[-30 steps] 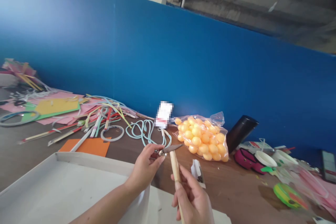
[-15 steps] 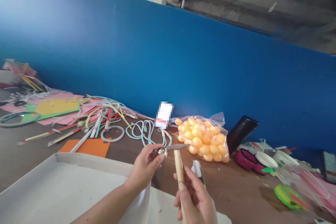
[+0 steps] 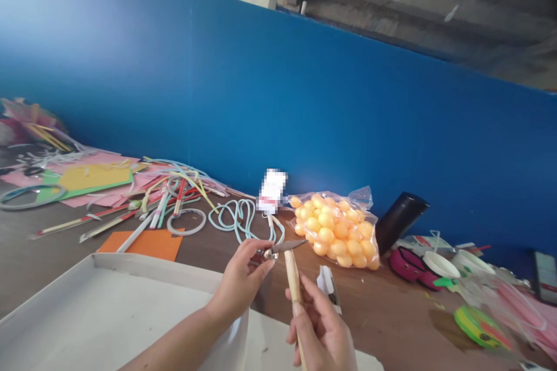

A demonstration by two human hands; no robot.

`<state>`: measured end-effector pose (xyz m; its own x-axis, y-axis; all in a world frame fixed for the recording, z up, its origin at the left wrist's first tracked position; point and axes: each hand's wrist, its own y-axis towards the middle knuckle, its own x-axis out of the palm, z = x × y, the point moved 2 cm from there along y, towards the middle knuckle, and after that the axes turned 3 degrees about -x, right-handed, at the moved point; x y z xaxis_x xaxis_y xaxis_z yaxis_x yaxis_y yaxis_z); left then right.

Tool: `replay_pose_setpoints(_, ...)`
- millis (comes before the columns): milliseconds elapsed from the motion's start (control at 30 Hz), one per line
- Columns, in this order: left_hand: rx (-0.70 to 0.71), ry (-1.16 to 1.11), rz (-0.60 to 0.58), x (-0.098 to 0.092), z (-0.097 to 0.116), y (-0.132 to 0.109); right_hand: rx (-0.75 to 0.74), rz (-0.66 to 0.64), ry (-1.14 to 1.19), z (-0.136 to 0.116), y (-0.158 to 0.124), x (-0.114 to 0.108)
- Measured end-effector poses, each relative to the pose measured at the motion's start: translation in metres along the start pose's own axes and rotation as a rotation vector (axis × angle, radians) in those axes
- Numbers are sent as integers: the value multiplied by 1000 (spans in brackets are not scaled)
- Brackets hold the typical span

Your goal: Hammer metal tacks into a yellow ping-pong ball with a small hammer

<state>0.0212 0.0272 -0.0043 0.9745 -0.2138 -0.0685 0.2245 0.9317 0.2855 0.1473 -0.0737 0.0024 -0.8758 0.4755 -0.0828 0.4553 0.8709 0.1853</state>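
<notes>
Right, our L hand (image 3: 241,279) pinches a dark-grey, pointed, metal-looking blade (image 3: 289,246) w/ a shiny, silvery round bit (image 3: 268,254) at its base, left of & nearer us than the clear plastic bag (image 3: 362,197) of orange balls. Our R hand (image 3: 321,324), on the bag's near side, is closed round a slim, pale, wooden-looking stick (image 3: 293,282), its top just under the blade; can't tell if they touch. Risk, we'd judge: blade could skid off the stick's narrow end & nick our R fingers, from a loose pinch or uneven push; stick could twist if held too lightly. Vs approx 0.5 s ago: R hand, stick & blade tip have shifted slightly left rel. to the bag; L hand's abt same.
</notes>
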Motion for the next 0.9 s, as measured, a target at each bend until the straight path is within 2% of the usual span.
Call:
replay_pose_setpoints(433, 35, 11, -3, 2, -1, -1, 17, -17, 23, 0, 0, 0)
replay_pose_setpoints(600, 23, 24, 3, 2, -1, -1, 14, 3, 29, 0, 1, 0)
replay_pose_setpoints(767, 8, 17, 12, 1, -2, -1, 22, -38, -12, 1, 1, 0)
replay_pose_setpoints(900, -46, -25, 15, 0, -2, 0, 21, -19, 13, -1, 0, -1)
